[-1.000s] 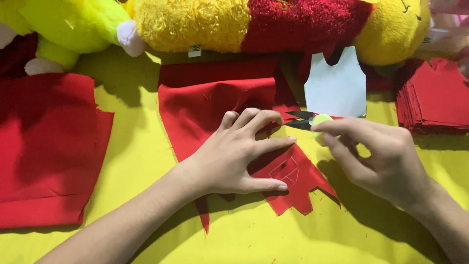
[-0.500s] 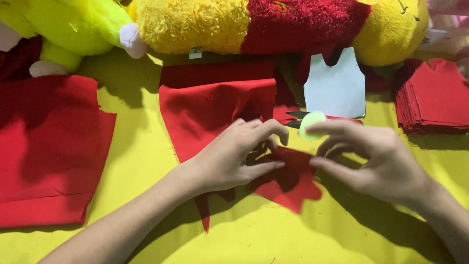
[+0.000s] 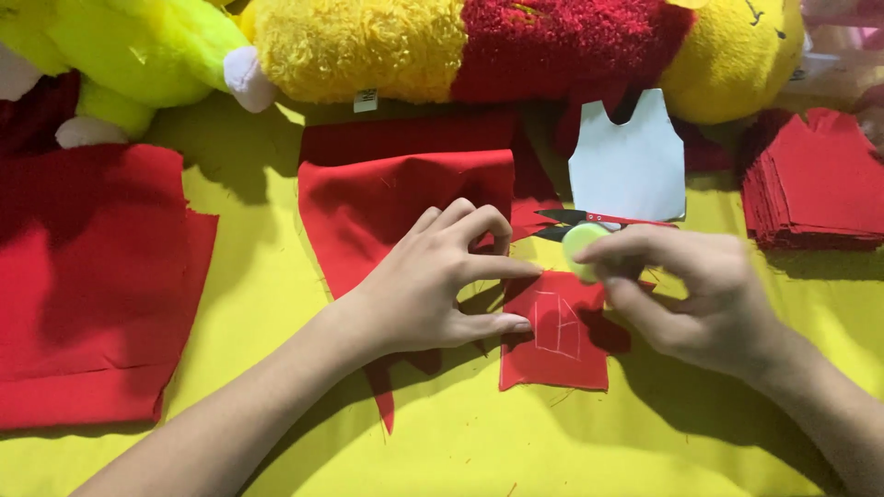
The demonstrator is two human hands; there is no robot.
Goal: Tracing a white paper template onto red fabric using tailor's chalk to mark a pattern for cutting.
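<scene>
Small red cloth piece [image 3: 555,336] lies flat, chalk-marked.

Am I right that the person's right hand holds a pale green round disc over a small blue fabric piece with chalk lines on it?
Not quite: the small fabric piece is red, not blue, as the head view shows. The rest holds: the right hand pinches a pale green round disc just above that piece, which bears chalk lines.

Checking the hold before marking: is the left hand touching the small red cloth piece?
Touching. The head view shows the left hand with fingertips on the left edge of the small red cloth piece.
</scene>
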